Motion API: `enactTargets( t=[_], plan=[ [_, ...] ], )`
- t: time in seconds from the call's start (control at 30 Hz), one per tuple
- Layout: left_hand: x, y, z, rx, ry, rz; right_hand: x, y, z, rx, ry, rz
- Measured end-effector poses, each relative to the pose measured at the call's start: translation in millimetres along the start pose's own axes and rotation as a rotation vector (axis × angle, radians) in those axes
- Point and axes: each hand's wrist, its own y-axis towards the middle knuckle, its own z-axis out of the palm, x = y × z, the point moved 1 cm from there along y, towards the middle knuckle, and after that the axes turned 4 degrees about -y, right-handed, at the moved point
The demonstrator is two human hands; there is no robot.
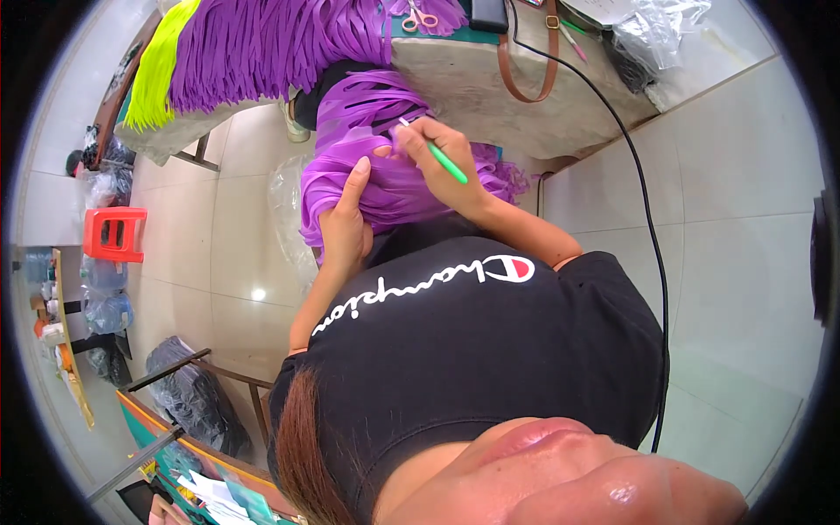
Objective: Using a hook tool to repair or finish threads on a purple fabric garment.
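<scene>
Purple sheer fabric (385,197) with long ribbon-like strips lies bunched over my lap. My left hand (348,210) grips its left side, thumb raised on top and the other fingers mostly hidden in the folds. Above the middle of the fabric, my right hand (436,157) is closed around a slim green-handled tool (448,164). The tool's pale shaft pokes out past the fingers toward the upper left; its tip is too small to make out.
A covered table (472,87) stands ahead, bearing more purple strips (254,44), yellow-green strips (157,66), scissors (420,16) and a brown strap (529,87). A black cable (643,175) runs down my right side. A red stool (115,234) stands to the left.
</scene>
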Motion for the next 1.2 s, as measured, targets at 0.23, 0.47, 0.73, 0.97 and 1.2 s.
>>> enactTargets(
  t=[0.23, 0.47, 0.73, 0.97, 1.2],
  plan=[
    [-1, 6, -2, 0.043, -0.105, 0.042, -115, 21, -74, -0.604, 0.726, 0.318],
    [4, 10, -4, -0.002, -0.139, 0.081, -311, 13, -282, -0.931, 0.432, 0.78],
    [-9, 14, -7, 0.032, -0.113, 0.14, -388, -47, -364, -0.816, 0.013, 0.911],
    [-4, 19, -8, 0.062, -0.089, 0.046, -316, -40, -273, -0.299, -1.294, 0.455],
    [-3, 14, -6, -0.101, -0.113, -0.044, -143, -2, -150, -0.095, -0.029, 0.496]
  ],
)
